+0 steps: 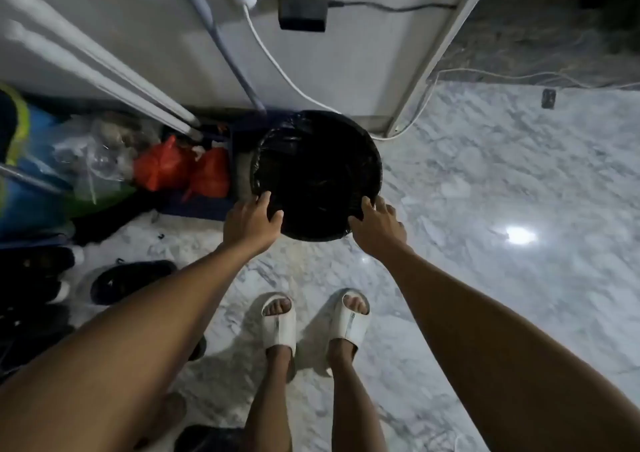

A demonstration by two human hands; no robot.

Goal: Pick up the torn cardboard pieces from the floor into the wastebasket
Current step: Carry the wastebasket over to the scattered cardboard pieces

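A round wastebasket (277, 140) lined with a black bag stands on the marble floor against the wall, seen from above. My left hand (251, 221) grips its near-left rim, fingers curled over the edge. My right hand (375, 224) grips the near-right rim the same way. The inside of the basket is dark and I cannot make out its contents. No cardboard pieces show on the floor in view.
Orange bags (162, 167), clear plastic and a blue bag (31, 192) pile up left of the basket. Dark shoes (131, 280) lie at lower left. A white cable (277, 67) runs down the wall. My feet in white slides (278, 327) stand behind the basket. Marble floor (502, 181) stretches right.
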